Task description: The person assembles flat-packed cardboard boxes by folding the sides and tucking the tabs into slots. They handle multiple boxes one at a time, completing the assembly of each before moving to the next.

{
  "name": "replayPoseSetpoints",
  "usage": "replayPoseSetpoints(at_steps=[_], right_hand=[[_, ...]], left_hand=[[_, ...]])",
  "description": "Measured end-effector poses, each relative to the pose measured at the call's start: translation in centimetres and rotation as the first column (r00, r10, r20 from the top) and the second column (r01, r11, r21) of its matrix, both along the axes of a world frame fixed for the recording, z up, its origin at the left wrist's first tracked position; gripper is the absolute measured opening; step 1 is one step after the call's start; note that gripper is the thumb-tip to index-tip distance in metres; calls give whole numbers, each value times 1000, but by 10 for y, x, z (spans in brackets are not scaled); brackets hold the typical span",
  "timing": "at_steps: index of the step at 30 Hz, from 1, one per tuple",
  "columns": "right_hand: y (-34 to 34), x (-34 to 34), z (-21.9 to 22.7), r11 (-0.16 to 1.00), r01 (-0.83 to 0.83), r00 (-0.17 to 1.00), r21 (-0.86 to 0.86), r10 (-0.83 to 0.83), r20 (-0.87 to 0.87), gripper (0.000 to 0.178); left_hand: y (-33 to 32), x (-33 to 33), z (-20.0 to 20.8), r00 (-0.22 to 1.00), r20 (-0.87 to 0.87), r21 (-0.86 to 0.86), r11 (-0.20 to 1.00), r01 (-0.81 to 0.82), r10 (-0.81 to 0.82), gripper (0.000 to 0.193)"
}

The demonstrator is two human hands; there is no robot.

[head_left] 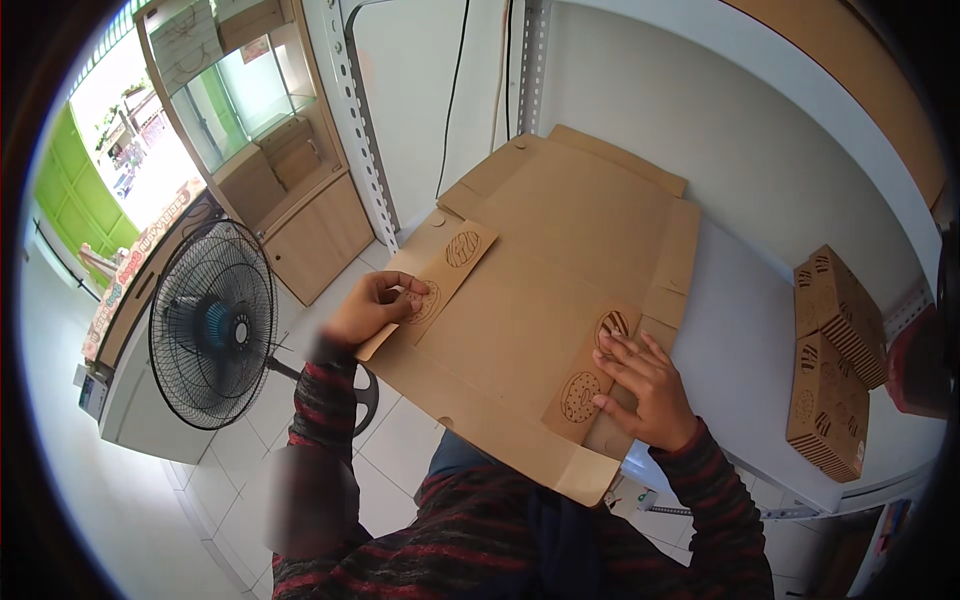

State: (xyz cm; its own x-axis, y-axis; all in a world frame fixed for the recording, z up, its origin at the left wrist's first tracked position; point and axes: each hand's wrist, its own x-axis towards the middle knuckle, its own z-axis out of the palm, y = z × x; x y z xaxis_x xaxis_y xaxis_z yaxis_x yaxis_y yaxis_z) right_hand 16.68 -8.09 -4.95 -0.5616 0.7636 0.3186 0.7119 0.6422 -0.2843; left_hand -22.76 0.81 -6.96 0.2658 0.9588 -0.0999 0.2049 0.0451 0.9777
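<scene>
A large unfolded brown cardboard box (560,250) lies in front of me with its plain inner side up. Along its left side, a folded-over flap (463,249) shows printed doughnut drawings. My left hand (372,308) is on that flap, thumb and fingers curled together at its lower drawing. Another folded flap (577,398) with doughnut prints lies on the near right side. My right hand (645,388) rests on it, fingers stretched out and apart. The box's near edge reaches close to my body.
The box lies over a white table (735,300). Stacked printed boxes (830,400) stand at the right, beside a red object (918,365). A black standing fan (215,325) is at the left, in front of a wooden glass cabinet (310,235). A shelf edge (800,60) arches overhead.
</scene>
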Motion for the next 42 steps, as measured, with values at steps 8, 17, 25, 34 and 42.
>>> replayPoseSetpoints(at_steps=[8,17,25,34,42], right_hand=[[5,-18,25,988,-56,989,143,74,-126,54],[-39,2,39,906,-390,921,-162,385,-60,54],[-52,10,12,946,-297,945,-126,273,-181,29],[-48,19,2,830,-137,643,-541,-341,-686,18],[-51,21,-14,929,-115,762,-352,-145,-631,19]], left_hand=[[5,-11,1,999,12,84,996,40,-41,33],[-15,-47,11,977,-188,158,985,-74,104,46],[-16,-50,-1,967,204,47,985,-163,151,43],[-10,-61,-1,687,676,194,963,186,-268,76],[-42,38,-6,736,510,40,843,-536,444,91]])
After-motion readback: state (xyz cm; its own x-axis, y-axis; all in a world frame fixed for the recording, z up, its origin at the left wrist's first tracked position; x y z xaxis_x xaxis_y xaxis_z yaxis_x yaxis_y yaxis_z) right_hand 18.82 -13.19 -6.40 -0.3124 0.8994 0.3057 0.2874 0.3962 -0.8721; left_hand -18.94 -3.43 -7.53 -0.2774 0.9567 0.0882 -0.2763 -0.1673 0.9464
